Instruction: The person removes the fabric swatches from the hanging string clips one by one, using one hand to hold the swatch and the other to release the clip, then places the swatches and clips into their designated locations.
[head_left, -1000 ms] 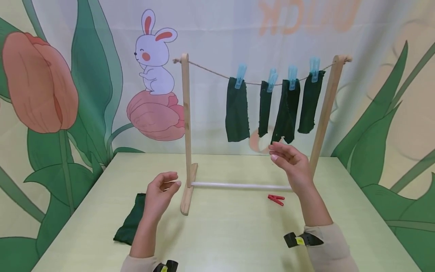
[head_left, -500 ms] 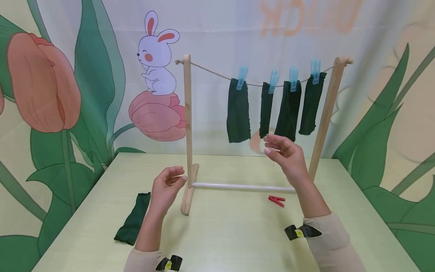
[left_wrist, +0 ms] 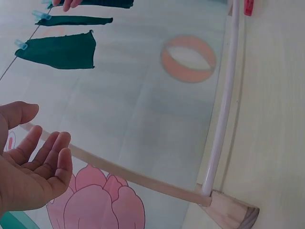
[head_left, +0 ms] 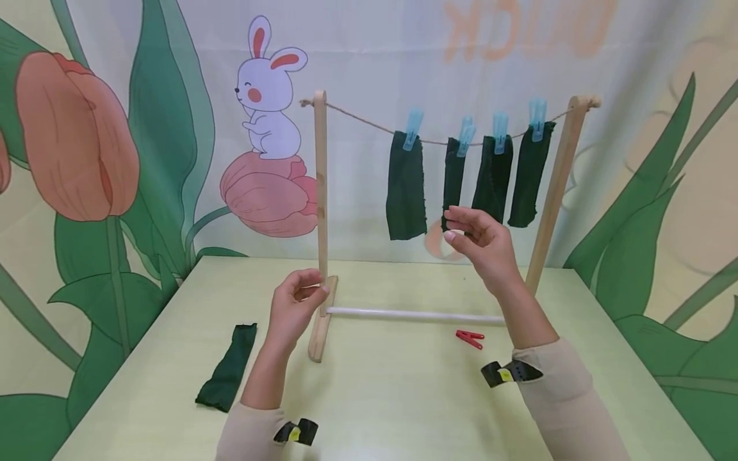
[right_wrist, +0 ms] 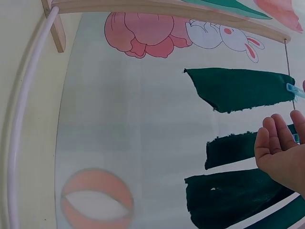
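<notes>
Several dark green cloth pieces (head_left: 406,192) hang from a string (head_left: 363,120), held by light blue clothespins (head_left: 412,130). My right hand (head_left: 490,253) is raised in front of the hanging cloths, fingers loosely bent, holding nothing. In the right wrist view the cloths hang beside those fingers. My left hand (head_left: 295,314) hovers near the left wooden post (head_left: 321,192), likewise holding nothing, its thumb apart from the fingers in the left wrist view. Another dark green cloth (head_left: 227,368) lies on the table left of my left forearm. A red clothespin (head_left: 470,339) lies below the rack.
The string runs between the left post and a right wooden post (head_left: 556,192). A white rod (head_left: 403,314) spans the bottom of the rack, and the left post stands on a wooden foot (head_left: 319,339). A printed curtain (head_left: 357,64) hangs behind the pale table (head_left: 392,397).
Both hands have risen. My left hand has shifted right toward the left post, and my right hand slightly left in front of the cloths. One hanging cloth has straightened out.
</notes>
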